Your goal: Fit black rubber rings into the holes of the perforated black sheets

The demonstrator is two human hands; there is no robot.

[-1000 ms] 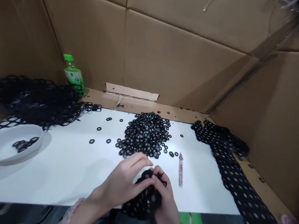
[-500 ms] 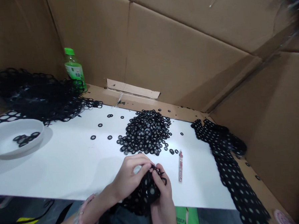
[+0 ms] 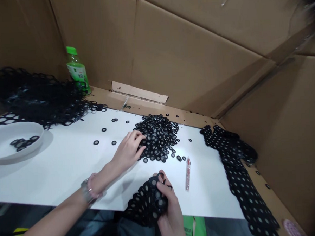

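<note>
My left hand (image 3: 131,147) is at the left side of a pile of small black rings with pale grey centres (image 3: 160,132). Its thumb and fingers are apart, with the fingertips touching the pile's edge; nothing shows between them. Lower down, my right hand (image 3: 169,200) grips a bunched black sheet of joined round pieces (image 3: 143,199), which also have grey centres. The thumb presses on the sheet's upper end, where thin black loops stick out. The lower part of this sheet hangs over the table's front edge toward my lap.
A white bowl (image 3: 38,143) holding several rings stands at the left. Behind it lies a heap of black netting (image 3: 35,99) beside a green bottle (image 3: 78,71). A slim clear-and-red tube (image 3: 188,174) lies on the white table (image 3: 211,185). More dotted black sheets (image 3: 245,183) run down the right side.
My left hand has left the sheet and moved up and away to the ring pile. The right hand keeps hold of the sheet, nearly in the same place.
</note>
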